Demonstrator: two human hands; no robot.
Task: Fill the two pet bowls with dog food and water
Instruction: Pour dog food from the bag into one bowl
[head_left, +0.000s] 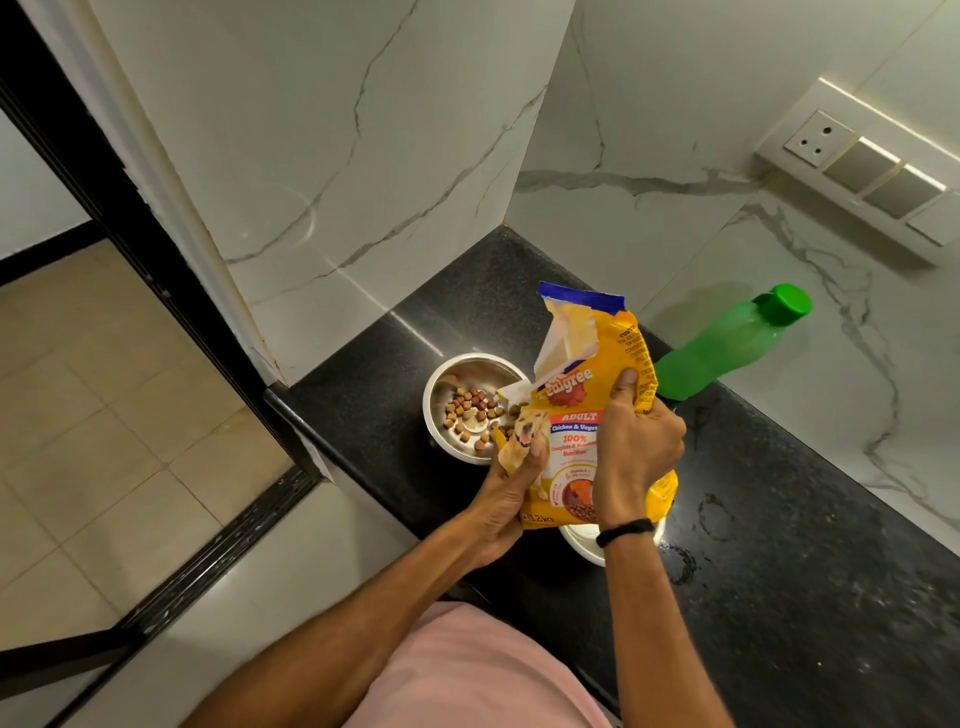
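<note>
Pink shirt (467, 670) at frame bottom. Second bowl (582, 543) nearest on tabletop (789, 519), mostly hidden under bag; contents not visible. Left hand (506, 493) grips bag's lower corner; right hand (641, 452), fingers (627, 384) curled, clamps its side. Dog food bag (571, 447) is tipped so its torn mouth hangs over steel bowl (467, 408); kibble (470, 413) partly covers the bottom. Green bottle (727, 348) capped, by wall; water judged pending
</note>
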